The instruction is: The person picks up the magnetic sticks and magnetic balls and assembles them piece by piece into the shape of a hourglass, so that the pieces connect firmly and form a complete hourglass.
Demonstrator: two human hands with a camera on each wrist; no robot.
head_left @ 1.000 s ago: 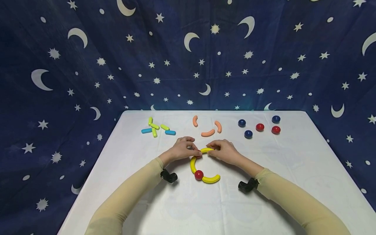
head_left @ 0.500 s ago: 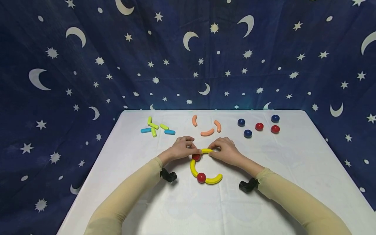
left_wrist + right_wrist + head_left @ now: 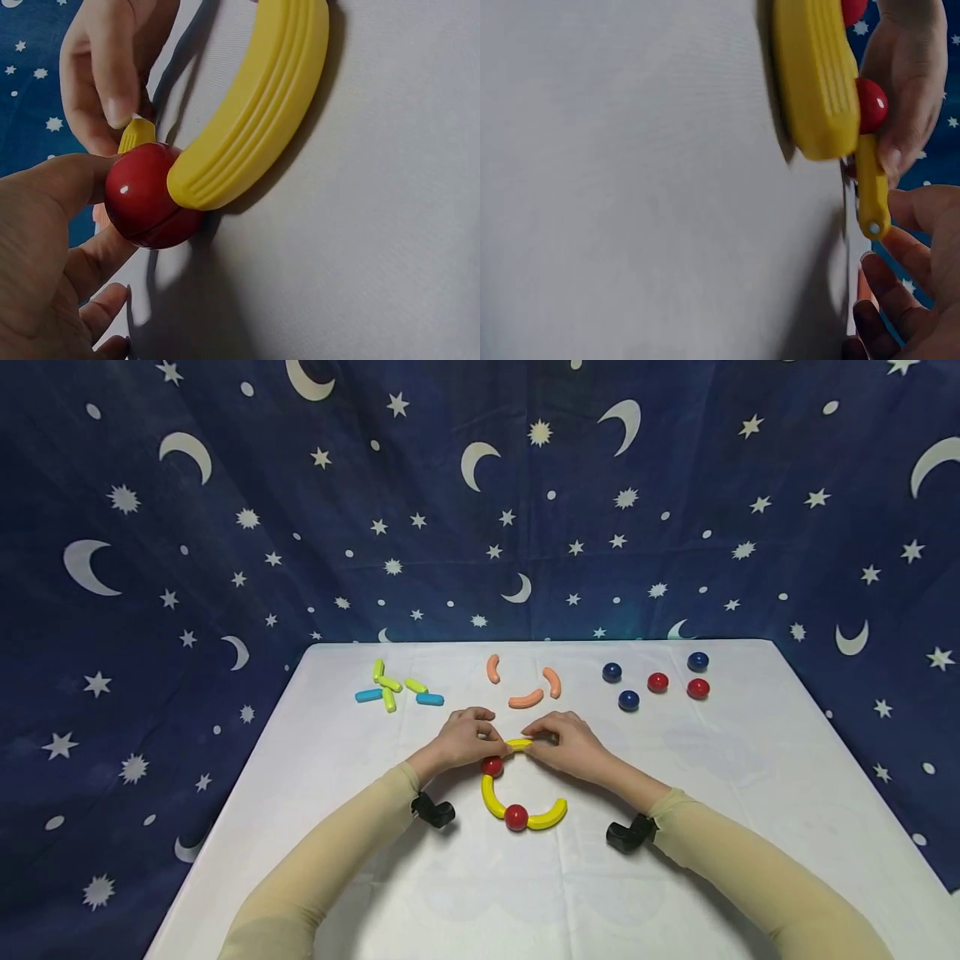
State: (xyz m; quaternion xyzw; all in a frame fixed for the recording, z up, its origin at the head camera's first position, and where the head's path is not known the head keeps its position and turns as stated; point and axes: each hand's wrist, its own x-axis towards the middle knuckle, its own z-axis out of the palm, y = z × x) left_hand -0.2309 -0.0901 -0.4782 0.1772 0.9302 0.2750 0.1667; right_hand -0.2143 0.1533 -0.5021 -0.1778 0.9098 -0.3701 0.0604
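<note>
A chain of yellow curved sticks and red balls lies in an open ring on the table's middle. My left hand (image 3: 461, 743) pinches the left end of the top yellow curved stick (image 3: 517, 745), right beside the upper red ball (image 3: 154, 195). At that stick's other end, thumb and fingertips of my right hand (image 3: 568, 745) grip it; a small metal tip shows there in the right wrist view. From the upper ball hangs a second curved stick (image 3: 255, 112), running to the lower red ball (image 3: 516, 817). A third curved stick (image 3: 547, 815) extends rightward from that ball.
Green sticks (image 3: 388, 683) and blue sticks (image 3: 430, 699) lie at the back left of the white table (image 3: 480, 893). Orange curved sticks (image 3: 526, 698) lie behind my hands. Dark blue balls (image 3: 628, 700) and red balls (image 3: 698, 688) sit at the back right.
The upper red ball has come out from under my left fingers toward me. The lower ball and third stick have swung a little right and nearer. Both hands keep nearly the same place.
</note>
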